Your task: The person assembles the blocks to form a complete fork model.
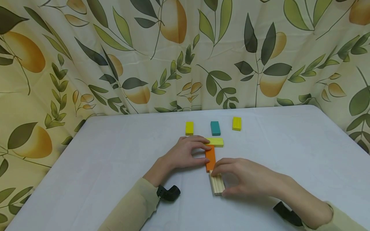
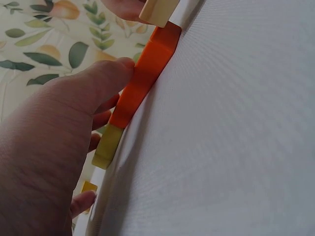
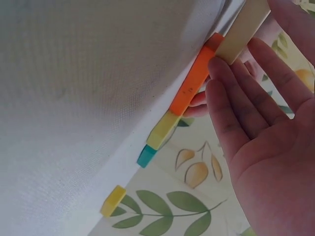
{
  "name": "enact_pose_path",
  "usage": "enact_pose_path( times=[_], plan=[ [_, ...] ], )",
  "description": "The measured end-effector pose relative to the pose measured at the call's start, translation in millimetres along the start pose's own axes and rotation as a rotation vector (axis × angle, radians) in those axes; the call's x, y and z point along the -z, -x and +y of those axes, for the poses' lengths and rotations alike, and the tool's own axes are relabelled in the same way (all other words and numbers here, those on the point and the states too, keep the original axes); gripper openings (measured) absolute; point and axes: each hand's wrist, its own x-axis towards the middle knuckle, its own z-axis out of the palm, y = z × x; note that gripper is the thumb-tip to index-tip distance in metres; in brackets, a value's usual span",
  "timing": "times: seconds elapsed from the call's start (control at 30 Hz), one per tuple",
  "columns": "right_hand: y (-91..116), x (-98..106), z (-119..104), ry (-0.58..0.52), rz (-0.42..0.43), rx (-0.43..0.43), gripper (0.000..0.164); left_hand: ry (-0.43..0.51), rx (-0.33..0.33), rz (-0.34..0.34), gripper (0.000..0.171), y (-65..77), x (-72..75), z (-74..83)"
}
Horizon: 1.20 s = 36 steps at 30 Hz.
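An orange block (image 1: 210, 157) lies lengthwise on the white table, its far end meeting a yellow-green block (image 1: 216, 142) set crosswise. My left hand (image 1: 188, 152) touches these two from the left, thumb at the orange block's side and fingertips near the joint. Between the thumb and fingers of my right hand (image 1: 245, 176) is a plain wooden block (image 1: 217, 184). That wooden block's far end overlaps the near end of the orange block (image 2: 142, 78), and in the left wrist view it sits higher, tilted against it. The right wrist view shows the wooden block (image 3: 242, 33) along the fingertips.
Farther back on the table stand a yellow block (image 1: 189, 128), a teal block (image 1: 215, 128) and another yellow block (image 1: 236, 123), spaced apart. A patterned curtain (image 1: 185, 64) hangs behind the table's far edge. Black bands (image 1: 169, 193) are on both wrists.
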Motion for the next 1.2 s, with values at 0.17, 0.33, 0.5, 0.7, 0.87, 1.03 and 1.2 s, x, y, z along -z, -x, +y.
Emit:
enact_pose_path(
  times=[0.17,0.33,0.5,0.7,0.87,1.03,1.2],
  plan=[
    [0.4,-0.5,-0.6,0.014,0.007,0.011,0.042,0.001,-0.001,0.000,0.039,0.1,-0.2,-0.3],
    [0.3,-0.5,-1.4,0.013,0.002,0.011,0.043,0.000,0.002,0.001,0.039,0.1,-0.1,-0.3],
    [0.5,-1.0,-1.8,0.013,-0.002,0.011,0.043,0.003,0.003,0.002,0.039,0.2,0.0,0.4],
    [1.6,-2.9,-2.1,0.031,0.008,0.041,0.043,-0.003,-0.003,0.006,0.039,0.4,0.4,0.4],
    [0.9,-5.1,-2.7,0.032,0.010,0.055,0.043,0.003,-0.005,0.007,0.039,0.6,0.6,-0.1],
    [-0.6,-8.3,-3.3,0.027,0.000,0.054,0.044,0.006,-0.007,0.008,0.039,0.5,0.6,0.0],
    [-1.7,-10.5,-5.1,0.037,-0.004,0.038,0.045,0.000,-0.009,0.005,0.038,0.1,0.3,0.1]
  ],
)
